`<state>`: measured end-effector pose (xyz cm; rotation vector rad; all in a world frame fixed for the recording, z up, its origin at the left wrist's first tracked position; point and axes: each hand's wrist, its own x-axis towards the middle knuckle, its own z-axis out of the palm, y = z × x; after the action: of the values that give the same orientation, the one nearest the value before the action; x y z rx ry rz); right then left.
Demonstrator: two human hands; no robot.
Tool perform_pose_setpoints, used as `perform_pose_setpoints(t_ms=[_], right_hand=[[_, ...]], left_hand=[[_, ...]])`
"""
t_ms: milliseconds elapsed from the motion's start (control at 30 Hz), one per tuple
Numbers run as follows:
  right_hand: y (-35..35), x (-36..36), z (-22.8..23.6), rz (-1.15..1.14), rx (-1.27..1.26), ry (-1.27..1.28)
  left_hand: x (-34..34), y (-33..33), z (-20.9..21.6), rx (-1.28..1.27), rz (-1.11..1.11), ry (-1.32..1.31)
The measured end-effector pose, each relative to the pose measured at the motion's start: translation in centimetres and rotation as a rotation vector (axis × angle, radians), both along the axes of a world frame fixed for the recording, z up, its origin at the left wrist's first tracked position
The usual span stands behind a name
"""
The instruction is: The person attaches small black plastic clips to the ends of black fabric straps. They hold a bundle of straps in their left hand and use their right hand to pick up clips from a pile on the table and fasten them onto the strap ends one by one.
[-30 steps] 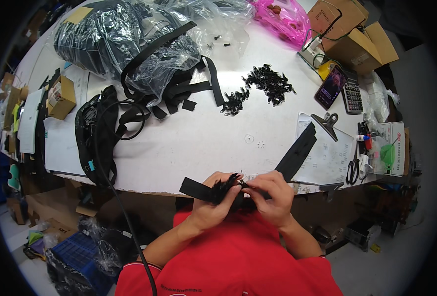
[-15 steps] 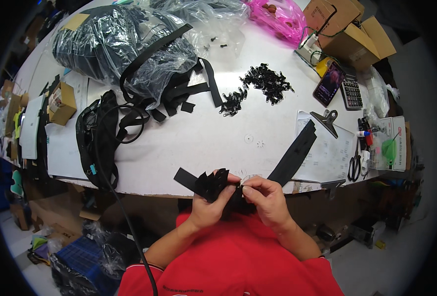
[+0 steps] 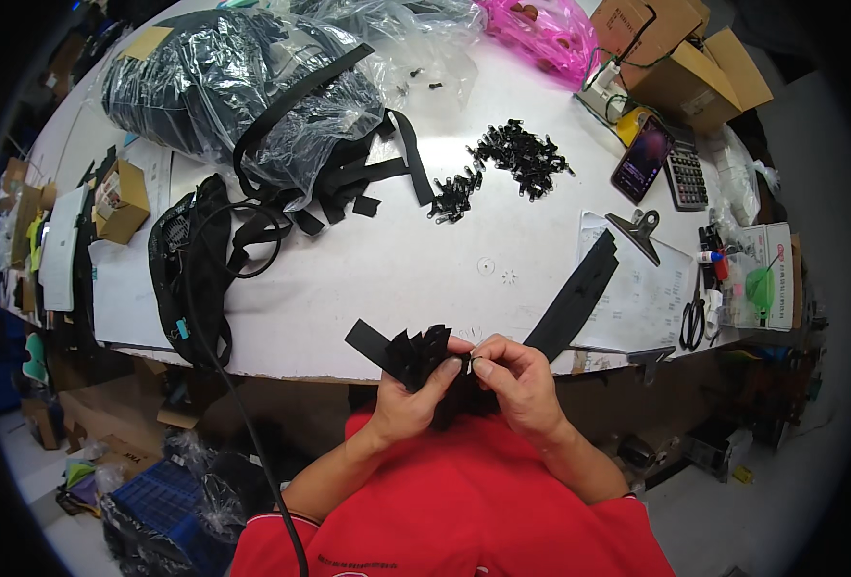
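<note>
My left hand (image 3: 408, 404) is closed around a bundle of folded black fabric strips (image 3: 416, 356) at the table's near edge. From it a flat strip end sticks out to the left. Just beside it my right hand (image 3: 525, 387) pinches thumb and finger together, touching the left fingertips; something small and pale shows there, too small to name. A long stack of black strips (image 3: 575, 293) lies slanting up the table beyond my right hand. Farther back are a large pile of small black zipper sliders (image 3: 520, 159) and a smaller pile (image 3: 454, 197) next to it.
A wrapped dark bundle (image 3: 204, 91) fills the back left, with loose black straps in front. A black mesh bag (image 3: 190, 274) and a cable lie left. At right are a clipboard (image 3: 637, 298), phone (image 3: 643, 162), calculator (image 3: 687, 175), scissors (image 3: 692, 322) and open cartons (image 3: 700, 87).
Both hands stay nearly in place, with only slight finger movement at the pinch. The view has shifted a little.
</note>
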<state>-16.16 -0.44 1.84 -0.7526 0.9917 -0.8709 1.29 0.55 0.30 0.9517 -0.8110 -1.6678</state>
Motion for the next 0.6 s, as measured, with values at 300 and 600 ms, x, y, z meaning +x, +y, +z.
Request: perform_pose_setpoints(t_ms=[300,600], right_hand=[[-0.1,-0.2,-0.1,0.012,-0.018,-0.017],[0.2,0.1,0.3,-0.055,0.009,0.064]], left_hand=[[0.2,0.0,0.0,0.014,-0.033,-0.021],[0.2,0.2,-1.1,0.001,-0.062,-0.024]])
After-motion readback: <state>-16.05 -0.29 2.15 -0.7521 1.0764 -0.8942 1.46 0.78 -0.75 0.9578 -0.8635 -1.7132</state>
